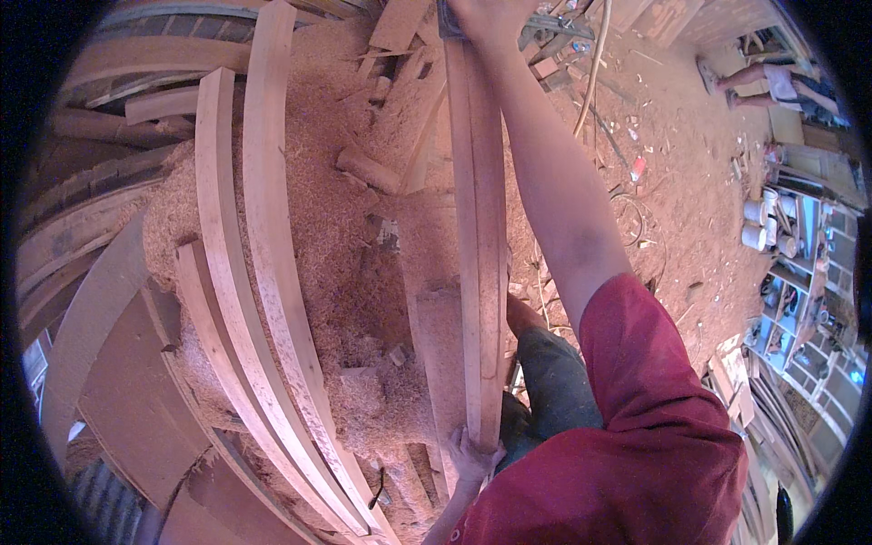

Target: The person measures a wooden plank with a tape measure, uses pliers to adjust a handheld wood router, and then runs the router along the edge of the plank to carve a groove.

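Observation:
A long squared wooden beam (pixel 480 227) runs away from my body down the middle of the view. My left hand (pixel 472 456) is closed around its near end, next to my red shirt. My right arm stretches out along the beam's right side. At the far end, my right hand (pixel 495 20) is partly cut off by the top edge, closed over a dark-edged object (pixel 449 20) on the beam. What this object is, I cannot make out. Beneath the beam lies a rounded, sawdust-covered timber (pixel 434 318).
Several pale lumber pieces (pixel 272 182) lie lengthwise on the left, among heaped shavings (pixel 327 118). A curved brown board (pixel 136 400) leans at lower left. Scraps and a hose (pixel 595 68) litter the ground at upper right. Blue shelving (pixel 790 300) stands far right; another person's legs (pixel 749 86) show beyond.

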{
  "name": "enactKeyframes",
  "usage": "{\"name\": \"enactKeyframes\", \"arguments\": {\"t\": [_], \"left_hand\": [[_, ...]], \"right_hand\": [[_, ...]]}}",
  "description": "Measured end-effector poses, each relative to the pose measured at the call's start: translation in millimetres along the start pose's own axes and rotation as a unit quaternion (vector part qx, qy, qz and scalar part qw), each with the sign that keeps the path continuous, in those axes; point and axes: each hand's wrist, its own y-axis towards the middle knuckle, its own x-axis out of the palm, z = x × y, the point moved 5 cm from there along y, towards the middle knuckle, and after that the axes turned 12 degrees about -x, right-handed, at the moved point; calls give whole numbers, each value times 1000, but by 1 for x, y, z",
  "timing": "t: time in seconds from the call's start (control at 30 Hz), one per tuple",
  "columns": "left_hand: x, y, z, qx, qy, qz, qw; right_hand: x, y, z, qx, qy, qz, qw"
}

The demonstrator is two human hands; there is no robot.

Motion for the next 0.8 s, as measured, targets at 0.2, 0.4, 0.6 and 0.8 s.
{"name": "enactKeyframes", "arguments": {"t": [0.2, 0.4, 0.6, 0.8], "left_hand": [[-3, 1, 9, 50, 44, 27, 997], [-5, 0, 8, 21, 59, 10, 998], [-4, 2, 6, 17, 64, 2, 998], [3, -2, -7, -50, 13, -19, 998]], "right_hand": [[10, 8, 6, 5, 53, -7, 999], [16, 13, 12, 7, 70, 25, 997], [21, 26, 21, -11, 2, 18, 1000], [30, 36, 26, -30, 30, 25, 999]]}}
